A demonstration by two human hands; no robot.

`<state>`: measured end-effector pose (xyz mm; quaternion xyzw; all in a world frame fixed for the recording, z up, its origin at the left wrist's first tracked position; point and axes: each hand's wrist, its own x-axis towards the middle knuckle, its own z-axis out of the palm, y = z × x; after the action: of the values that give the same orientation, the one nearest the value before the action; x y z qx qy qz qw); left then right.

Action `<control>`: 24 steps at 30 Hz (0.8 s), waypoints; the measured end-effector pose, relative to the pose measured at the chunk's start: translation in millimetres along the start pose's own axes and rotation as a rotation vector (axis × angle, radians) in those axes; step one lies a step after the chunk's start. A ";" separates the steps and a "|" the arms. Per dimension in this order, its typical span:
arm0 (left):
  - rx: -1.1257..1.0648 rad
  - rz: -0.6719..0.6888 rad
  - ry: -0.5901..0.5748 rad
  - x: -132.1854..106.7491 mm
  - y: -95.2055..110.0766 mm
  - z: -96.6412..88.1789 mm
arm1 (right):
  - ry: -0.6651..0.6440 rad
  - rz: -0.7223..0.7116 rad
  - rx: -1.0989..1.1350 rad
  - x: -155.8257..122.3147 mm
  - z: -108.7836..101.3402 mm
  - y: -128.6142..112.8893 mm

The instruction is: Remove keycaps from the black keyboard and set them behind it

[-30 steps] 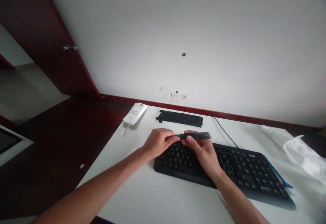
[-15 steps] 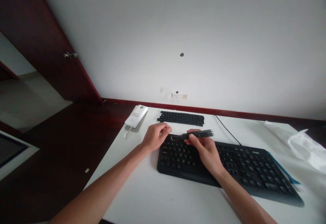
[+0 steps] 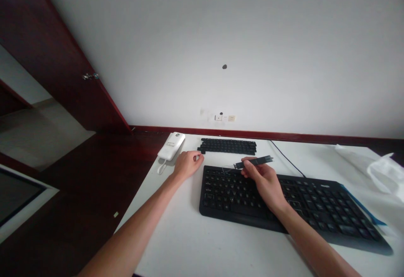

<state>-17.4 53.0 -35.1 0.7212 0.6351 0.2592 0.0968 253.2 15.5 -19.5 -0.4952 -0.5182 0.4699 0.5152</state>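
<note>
My right hand grips a keycap puller with a slim black handle, its thin wire loops pointing left. The puller is held above the top edge of a large black keyboard, and the loops look to have nothing in them. Many switches on the keyboard's left part seem bare, though this is too small to be sure. My left hand is pinched closed at the front left corner of several rows of loose black keycaps. A dark keycap shows right at its fingertips.
A white power bank with a strap lies at the white table's back left. The keyboard's cable runs toward the wall. Crumpled white plastic and something blue lie to the right.
My left hand has moved left, away from the puller, to the rows of keycaps. My right hand has shifted slightly right with the puller, whose wire loops now stand apart from my left hand.
</note>
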 end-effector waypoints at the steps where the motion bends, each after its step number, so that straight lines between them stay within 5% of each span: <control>1: -0.004 0.000 -0.002 0.0 -0.7 0.4 | -0.005 -0.003 0.000 0.1 0.1 0.1; 24: -0.014 -0.019 -0.002 0.7 -4.7 3.5 | -0.057 -0.019 -0.034 1.4 -0.7 3.3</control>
<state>-19.7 55.1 -40.1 0.7144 0.6401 0.2622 0.1050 254.1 17.1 -22.6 -0.4855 -0.5453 0.4700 0.4959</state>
